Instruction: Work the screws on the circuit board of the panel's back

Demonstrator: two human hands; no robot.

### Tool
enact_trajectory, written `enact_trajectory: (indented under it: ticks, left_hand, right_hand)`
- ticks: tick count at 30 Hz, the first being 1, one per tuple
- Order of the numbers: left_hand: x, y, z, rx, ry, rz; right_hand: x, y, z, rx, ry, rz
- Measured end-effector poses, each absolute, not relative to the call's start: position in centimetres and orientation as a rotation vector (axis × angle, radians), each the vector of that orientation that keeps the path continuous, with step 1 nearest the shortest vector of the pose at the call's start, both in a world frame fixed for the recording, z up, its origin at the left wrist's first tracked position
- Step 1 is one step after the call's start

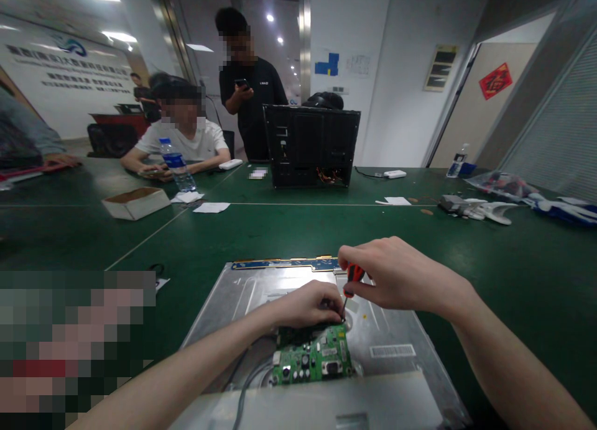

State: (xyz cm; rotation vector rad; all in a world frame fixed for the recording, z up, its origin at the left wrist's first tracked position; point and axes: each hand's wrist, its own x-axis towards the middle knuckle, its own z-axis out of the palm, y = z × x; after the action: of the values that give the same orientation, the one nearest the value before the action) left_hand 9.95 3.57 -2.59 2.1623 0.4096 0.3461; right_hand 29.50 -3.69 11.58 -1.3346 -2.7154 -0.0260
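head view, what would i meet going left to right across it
Box, blue-capped bottle, left hand, right hand, red sign.

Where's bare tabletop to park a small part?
Free: green table between metal panel and black casing; also right of the right hand, nearer than the gray-white items. Crowded: around green circuit board, with left hand, screwdriver and cable.
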Motion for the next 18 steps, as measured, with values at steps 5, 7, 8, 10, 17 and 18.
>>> enact_trajectory:
  ticks: [5,7,8,10,17,18]
  left_hand:
    - [9.95,3.55,-2.58,2.153,0.401,0.362]
    - [9.97,3.58,-2.58,2.147,0.394,0.366]
    - [9.98,3.60,-2.57,2.144,0.390,0.367]
    - [10.01,3.63,-2.53,2.139,0.381,0.364]
    - [10.03,3.51,-2.39,2.103,0.374,0.389]
    - [10.03,3.50,-2.38,2.101,0.372,0.392]
  right_hand:
    - [29.50,-3.71,11.57,-1.324,-2.722,-0.003]
    - [29.40,-3.77,11.64,-1.325,-2.727,-0.005]
    - [29.35,-3.80,11.68,-1.327,-2.730,-0.005]
    - [29.23,-3.85,11.78,-1.330,-2.737,-0.007]
    - [29.02,-4.00,11.91,-1.320,-2.769,0.019]
    - [29.07,-4.03,11.92,-1.322,-2.765,0.016]
